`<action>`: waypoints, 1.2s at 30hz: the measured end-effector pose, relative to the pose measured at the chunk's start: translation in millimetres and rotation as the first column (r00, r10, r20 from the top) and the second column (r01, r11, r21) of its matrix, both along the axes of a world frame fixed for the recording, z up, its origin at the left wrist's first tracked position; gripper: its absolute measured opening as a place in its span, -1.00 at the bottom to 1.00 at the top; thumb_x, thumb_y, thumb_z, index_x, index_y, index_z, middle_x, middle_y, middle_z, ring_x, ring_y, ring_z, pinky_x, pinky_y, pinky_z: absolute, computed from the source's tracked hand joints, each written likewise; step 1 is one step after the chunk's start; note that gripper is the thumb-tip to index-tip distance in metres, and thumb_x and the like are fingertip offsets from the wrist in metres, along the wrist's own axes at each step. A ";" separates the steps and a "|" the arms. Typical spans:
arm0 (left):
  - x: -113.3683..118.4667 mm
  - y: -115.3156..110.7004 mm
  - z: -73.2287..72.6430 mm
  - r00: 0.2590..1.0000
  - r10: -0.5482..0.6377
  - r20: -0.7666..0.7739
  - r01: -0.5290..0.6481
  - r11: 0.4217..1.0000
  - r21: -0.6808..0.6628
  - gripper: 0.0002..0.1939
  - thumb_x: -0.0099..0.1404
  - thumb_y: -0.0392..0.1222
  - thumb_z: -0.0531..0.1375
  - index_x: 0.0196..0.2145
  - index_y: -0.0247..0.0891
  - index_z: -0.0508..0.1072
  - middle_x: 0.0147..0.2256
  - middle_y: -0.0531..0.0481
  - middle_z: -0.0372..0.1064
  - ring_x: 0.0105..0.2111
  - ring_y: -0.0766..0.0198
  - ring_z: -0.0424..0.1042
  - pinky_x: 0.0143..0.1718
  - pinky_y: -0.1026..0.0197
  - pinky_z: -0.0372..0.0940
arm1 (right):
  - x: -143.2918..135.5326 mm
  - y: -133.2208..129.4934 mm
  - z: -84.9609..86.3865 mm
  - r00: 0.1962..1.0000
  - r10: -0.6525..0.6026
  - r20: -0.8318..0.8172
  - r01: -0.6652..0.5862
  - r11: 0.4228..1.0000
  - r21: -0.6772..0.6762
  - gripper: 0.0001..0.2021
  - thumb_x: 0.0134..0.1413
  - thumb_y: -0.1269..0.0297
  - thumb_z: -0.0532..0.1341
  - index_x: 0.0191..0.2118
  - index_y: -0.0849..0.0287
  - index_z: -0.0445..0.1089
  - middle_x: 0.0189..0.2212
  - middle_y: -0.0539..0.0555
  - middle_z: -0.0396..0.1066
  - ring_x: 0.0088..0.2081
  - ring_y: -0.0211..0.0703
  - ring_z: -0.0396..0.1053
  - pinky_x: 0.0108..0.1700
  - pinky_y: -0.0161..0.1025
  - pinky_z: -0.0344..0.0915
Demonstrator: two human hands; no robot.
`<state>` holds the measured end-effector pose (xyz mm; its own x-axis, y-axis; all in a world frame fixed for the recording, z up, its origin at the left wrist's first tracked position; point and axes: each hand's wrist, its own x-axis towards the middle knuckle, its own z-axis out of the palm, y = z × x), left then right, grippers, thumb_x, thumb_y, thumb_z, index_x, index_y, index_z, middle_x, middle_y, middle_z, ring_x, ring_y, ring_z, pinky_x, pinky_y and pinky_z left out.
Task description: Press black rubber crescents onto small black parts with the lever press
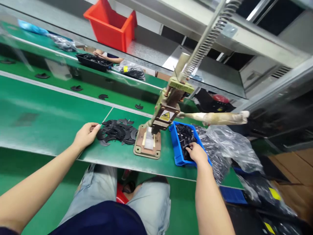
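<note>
My left hand is at the left edge of a pile of black curved parts on the green bench, thumb and fingers pressed together at a dark part. At the right, my right hand reaches into a blue bin of small black pieces, its fingertips pinched among them; what they grip is too small to name. Between my hands stands a hand press with a warning label, a light metal block on its base. Its wrapped lever points right above the bin.
Clear plastic bags lie right of the bin. Behind the bench, a green conveyor carries spaced black parts. A red bin sits on the shelf above. Across the line, another person's hands are over a black tray.
</note>
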<state>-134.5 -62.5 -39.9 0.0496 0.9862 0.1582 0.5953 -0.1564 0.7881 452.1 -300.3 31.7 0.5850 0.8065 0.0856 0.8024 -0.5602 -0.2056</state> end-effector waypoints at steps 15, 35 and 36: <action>1.0 -1.7 4.2 0.999 0.008 0.048 -0.008 1.000 -0.017 -0.47 0.37 0.24 0.09 -0.06 -0.28 0.50 -0.12 -0.14 0.55 -0.15 0.10 0.51 0.03 0.11 0.40 | 8.1 -6.4 11.9 1.000 0.006 -0.008 -0.005 0.995 0.095 -0.86 0.07 0.17 0.30 -0.31 0.07 0.56 -0.34 0.14 0.56 -0.29 -0.07 0.43 -0.11 -0.13 0.30; 150.3 -171.1 95.6 0.613 -0.754 0.237 0.693 0.657 0.296 -0.64 0.37 -0.06 0.32 0.07 -0.14 0.46 -0.12 -0.10 0.48 -0.20 0.18 0.48 -0.11 0.10 0.40 | -265.9 -32.6 10.5 0.564 0.485 -0.668 0.449 0.499 0.741 -0.73 0.13 0.07 0.37 -0.16 0.13 0.48 -0.25 0.10 0.59 -0.23 -0.17 0.55 -0.27 -0.19 0.51; 155.0 -174.9 94.6 0.598 -0.764 0.243 0.706 0.646 0.290 -0.67 0.37 -0.06 0.31 0.06 -0.15 0.47 -0.12 -0.10 0.48 -0.22 0.19 0.48 -0.12 0.11 0.40 | -273.1 -34.1 9.4 0.533 0.499 -0.683 0.462 0.505 0.729 -0.74 0.12 0.08 0.38 -0.17 0.13 0.49 -0.26 0.09 0.59 -0.25 -0.18 0.54 -0.27 -0.19 0.51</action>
